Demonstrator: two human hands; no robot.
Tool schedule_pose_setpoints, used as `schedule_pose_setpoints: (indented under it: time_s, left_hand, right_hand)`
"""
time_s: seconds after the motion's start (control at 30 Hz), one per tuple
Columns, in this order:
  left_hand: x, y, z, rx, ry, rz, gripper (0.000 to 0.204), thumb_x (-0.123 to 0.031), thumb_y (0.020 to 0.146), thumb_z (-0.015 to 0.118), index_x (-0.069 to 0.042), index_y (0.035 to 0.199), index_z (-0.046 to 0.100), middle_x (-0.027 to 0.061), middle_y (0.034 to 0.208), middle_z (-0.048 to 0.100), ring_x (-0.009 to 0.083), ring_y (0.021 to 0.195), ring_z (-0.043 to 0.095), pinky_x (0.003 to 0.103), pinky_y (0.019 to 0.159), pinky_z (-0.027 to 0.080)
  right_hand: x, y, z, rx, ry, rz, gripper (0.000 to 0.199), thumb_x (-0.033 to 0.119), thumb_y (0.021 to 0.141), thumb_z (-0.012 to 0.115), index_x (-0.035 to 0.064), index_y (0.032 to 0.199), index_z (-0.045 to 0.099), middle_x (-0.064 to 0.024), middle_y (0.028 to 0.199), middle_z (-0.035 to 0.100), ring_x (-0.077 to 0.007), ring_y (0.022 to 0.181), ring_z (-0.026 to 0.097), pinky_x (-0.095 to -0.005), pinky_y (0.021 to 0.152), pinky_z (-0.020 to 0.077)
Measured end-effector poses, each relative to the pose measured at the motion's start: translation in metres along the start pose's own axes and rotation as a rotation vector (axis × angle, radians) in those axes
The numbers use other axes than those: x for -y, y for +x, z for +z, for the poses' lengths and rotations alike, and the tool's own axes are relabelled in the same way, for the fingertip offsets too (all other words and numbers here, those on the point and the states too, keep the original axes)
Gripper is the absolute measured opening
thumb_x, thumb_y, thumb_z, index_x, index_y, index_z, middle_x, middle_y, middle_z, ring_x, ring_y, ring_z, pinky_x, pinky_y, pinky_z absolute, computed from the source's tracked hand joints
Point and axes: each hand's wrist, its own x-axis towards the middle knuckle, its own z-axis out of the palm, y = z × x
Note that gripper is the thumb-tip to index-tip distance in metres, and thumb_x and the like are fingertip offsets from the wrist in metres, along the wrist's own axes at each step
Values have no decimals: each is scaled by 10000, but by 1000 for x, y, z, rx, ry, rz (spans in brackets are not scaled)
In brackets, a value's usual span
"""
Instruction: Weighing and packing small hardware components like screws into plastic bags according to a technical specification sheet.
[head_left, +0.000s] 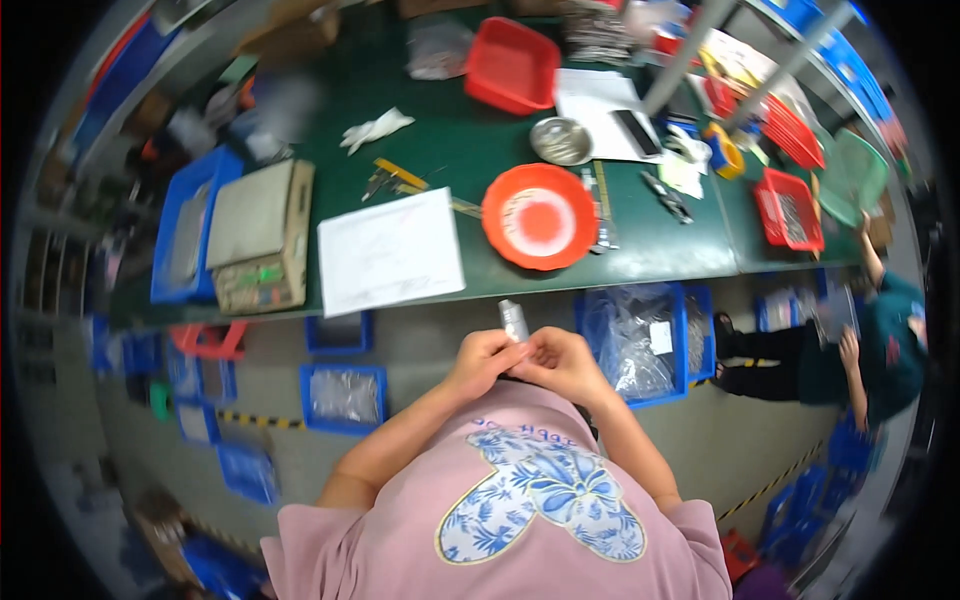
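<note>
Head view shows both hands meeting in front of the chest, the left hand (482, 360) and right hand (562, 362) pinched together around the lower end of a small grey metal part (514, 320), whose upper end stands up clear of the fingers. It looks stiff, light and smooth, so probably slippery; a fingertip pinch on its lower body seems the sound hold. Just beyond the grip runs the edge of the green table (440, 150), carrying a white sheet (390, 250) and an orange bowl (540, 216). Below right sits a blue bin (640, 340) of bagged pieces.
</note>
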Motion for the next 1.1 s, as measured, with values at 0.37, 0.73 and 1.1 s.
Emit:
schedule_pose_setpoints:
  time_s: [0.37, 0.73, 1.1]
  left_hand:
    - [9, -6, -28, -63, 17, 41, 223, -159, 822, 498, -11, 656, 523, 12, 609, 524, 60, 551, 467, 201, 499, 388]
    - [17, 17, -89, -83, 33, -45, 329, -260, 855, 367, -12, 732, 545, 67, 704, 542, 152, 677, 554, 258, 624, 452]
    - [91, 32, -279, -1133, 1298, -441, 640, -428, 455, 745, 56, 832, 560, 227, 823, 578, 354, 801, 560, 414, 704, 455]
  right_hand:
    - [9, 32, 16, 48, -217, 56, 174, 162, 737, 594, 0, 774, 543, -77, 651, 572, -130, 597, 548, -266, 527, 426]
    - [29, 29, 11, -197, -650, -152, 151, 167, 721, 429, 35, 748, 496, -165, 729, 534, -346, 710, 521, -428, 608, 397]
    - [-11, -33, -56, -722, -395, 52, 213, 181, 701, 407, -11, 712, 497, -175, 712, 504, -303, 686, 483, -375, 642, 385]
